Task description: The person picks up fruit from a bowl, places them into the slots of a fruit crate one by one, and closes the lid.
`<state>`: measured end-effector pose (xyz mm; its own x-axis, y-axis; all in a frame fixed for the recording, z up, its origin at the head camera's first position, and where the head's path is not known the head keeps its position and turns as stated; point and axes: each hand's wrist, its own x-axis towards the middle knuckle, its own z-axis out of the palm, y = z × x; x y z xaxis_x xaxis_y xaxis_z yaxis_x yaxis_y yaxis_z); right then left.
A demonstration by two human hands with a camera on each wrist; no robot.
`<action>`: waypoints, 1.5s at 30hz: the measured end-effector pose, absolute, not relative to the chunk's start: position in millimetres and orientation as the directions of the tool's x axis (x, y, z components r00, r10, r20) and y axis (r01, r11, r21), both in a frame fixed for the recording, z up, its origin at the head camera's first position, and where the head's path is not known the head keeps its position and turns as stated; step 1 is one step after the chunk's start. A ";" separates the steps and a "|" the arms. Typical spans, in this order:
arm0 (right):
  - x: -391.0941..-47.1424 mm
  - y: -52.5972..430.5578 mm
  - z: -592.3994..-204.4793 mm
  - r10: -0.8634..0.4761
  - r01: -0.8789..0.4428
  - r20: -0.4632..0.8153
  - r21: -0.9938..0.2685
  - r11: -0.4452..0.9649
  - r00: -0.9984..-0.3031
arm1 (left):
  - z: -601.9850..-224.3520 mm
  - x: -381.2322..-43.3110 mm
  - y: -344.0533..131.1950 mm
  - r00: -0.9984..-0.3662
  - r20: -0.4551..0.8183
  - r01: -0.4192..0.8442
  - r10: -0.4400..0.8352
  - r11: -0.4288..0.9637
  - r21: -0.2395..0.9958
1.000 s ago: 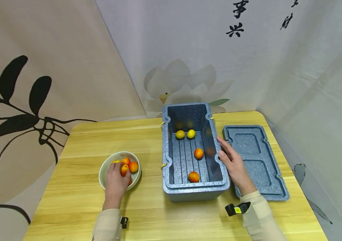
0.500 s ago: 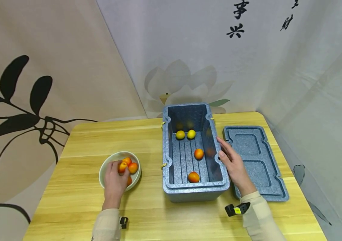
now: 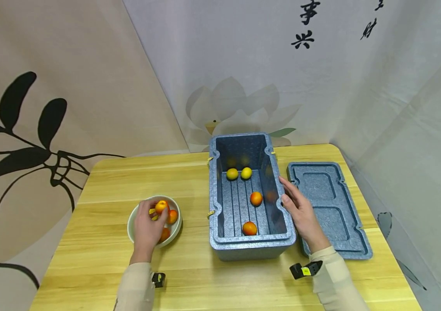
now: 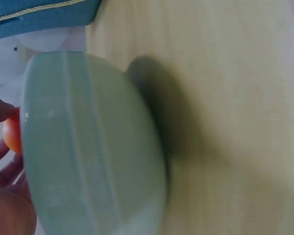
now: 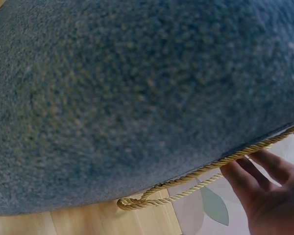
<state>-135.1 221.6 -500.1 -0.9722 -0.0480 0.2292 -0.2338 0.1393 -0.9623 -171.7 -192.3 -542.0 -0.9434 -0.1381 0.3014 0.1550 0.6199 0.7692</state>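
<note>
My left hand (image 3: 147,224) is at the pale green bowl (image 3: 132,218), pinching a small round orange-red fruit (image 3: 161,207), which looks like an apricot, between thumb and fingers. That fruit (image 4: 12,131) shows just past the bowl's rim in the left wrist view. Another orange-red fruit (image 3: 172,216) and some yellow fruit, partly covered by the fingers, lie in the bowl. My right hand (image 3: 301,212) rests against the right side of a grey-blue foam box (image 3: 252,242), its fingers mostly straight. The right wrist view has these fingers touching the box near its yellow rope (image 5: 206,169).
Inside the box are two yellow fruits (image 3: 246,173) like lemons and two orange-red ones (image 3: 256,198). The matching lid (image 3: 331,207) lies on the wooden table (image 3: 189,276) to the right. A printed curtain (image 3: 127,77) hangs behind the table.
My left hand's fingers have taken hold of an orange-red fruit and raised it slightly within the bowl. Yellow fruit now shows beneath the fingers. My right hand and the box stay put.
</note>
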 end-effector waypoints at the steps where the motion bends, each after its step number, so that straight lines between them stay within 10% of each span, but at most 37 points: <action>1: -134.9 221.5 -500.0 -0.047 -0.230 0.226 -0.963 0.138 -0.973 | -540.2 -173.2 -191.7 -0.945 0.297 0.155 -0.137 0.612 0.775; 45: -134.3 222.4 -501.4 -0.033 -0.200 0.197 -0.965 0.171 -0.980 | -433.2 -204.7 -112.8 -0.883 0.470 0.461 0.017 0.228 0.857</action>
